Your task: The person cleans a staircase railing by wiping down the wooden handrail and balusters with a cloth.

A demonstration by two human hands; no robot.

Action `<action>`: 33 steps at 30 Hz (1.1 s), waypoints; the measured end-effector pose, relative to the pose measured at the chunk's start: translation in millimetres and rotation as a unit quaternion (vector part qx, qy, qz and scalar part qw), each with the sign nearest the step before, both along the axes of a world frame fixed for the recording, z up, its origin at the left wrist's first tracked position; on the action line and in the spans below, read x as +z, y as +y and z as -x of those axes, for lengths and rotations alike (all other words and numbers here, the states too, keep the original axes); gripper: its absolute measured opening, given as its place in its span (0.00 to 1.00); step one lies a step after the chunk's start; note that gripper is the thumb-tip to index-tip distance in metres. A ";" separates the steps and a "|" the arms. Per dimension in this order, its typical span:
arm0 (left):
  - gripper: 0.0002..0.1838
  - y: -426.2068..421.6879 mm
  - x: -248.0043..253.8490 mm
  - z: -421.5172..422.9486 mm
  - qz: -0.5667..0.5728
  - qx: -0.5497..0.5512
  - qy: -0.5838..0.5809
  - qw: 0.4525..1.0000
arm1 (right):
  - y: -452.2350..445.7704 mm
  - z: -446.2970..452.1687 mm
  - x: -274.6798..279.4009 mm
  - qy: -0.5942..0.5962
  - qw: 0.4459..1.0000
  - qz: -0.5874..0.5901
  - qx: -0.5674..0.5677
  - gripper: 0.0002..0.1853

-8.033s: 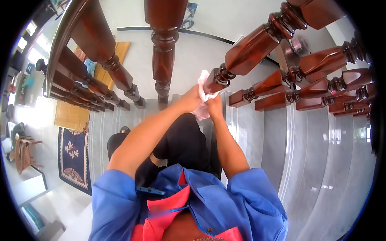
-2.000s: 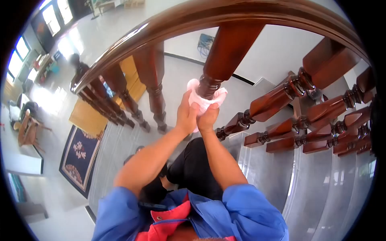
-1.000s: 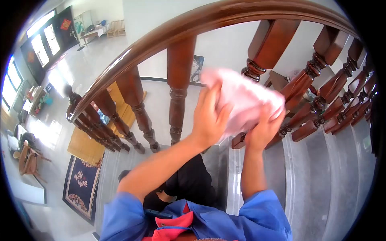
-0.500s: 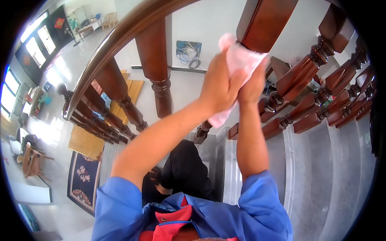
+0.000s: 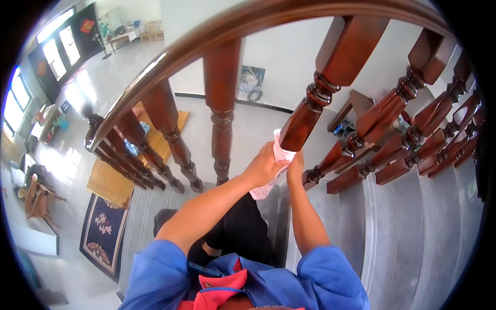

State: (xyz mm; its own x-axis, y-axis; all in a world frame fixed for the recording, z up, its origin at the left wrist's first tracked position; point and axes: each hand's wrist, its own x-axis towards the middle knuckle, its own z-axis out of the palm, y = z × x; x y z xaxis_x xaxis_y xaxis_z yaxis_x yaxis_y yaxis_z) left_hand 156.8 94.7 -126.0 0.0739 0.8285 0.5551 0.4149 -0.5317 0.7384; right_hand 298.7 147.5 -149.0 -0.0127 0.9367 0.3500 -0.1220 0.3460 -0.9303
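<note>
A pink cloth (image 5: 282,151) is wrapped around the lower part of a dark reddish-brown wooden baluster (image 5: 304,120). My left hand (image 5: 266,164) grips the cloth from the left, its thumb lying across the front. On the other side, my right hand (image 5: 295,168) closes round the cloth and baluster, its fingers partly hidden. One end of the cloth hangs loose below my left hand. Above the cloth, the turned rings and square block of the baluster show, rising to the curved handrail (image 5: 289,11).
More balusters stand left (image 5: 222,113) and right (image 5: 385,113) along the railing. Grey stair steps (image 5: 398,222) descend at right. Beyond the railing are a wooden bench-like board (image 5: 111,183), a patterned rug (image 5: 105,227), a chair (image 5: 39,199) and a wooden table (image 5: 356,111).
Both hands have slid down the baluster with the cloth, from just under the square block to its lower part. The head view has shifted, showing more of the handrail.
</note>
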 end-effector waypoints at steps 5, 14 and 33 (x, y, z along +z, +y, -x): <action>0.24 -30.0 18.5 15.8 0.073 0.082 -0.057 0.992 | -40.6 -46.9 18.0 -0.291 0.937 -0.077 -0.175 0.21; 0.21 -82.7 65.8 25.6 0.081 0.130 -0.182 0.971 | -96.0 -29.5 116.9 0.096 0.995 -0.004 0.019 0.18; 0.34 -47.9 298.0 13.5 -0.273 0.036 -0.112 0.955 | 34.1 -7.9 538.3 -0.777 0.364 -0.459 -0.230 0.24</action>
State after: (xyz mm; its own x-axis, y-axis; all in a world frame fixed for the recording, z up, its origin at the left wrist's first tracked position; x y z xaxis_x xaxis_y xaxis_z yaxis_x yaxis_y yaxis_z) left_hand 143.3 46.7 172.0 -0.1430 0.4096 0.9010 0.3295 -0.8387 0.4336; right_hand 306.7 181.6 389.3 -0.7798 0.4621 0.4224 0.5714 0.2498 0.7817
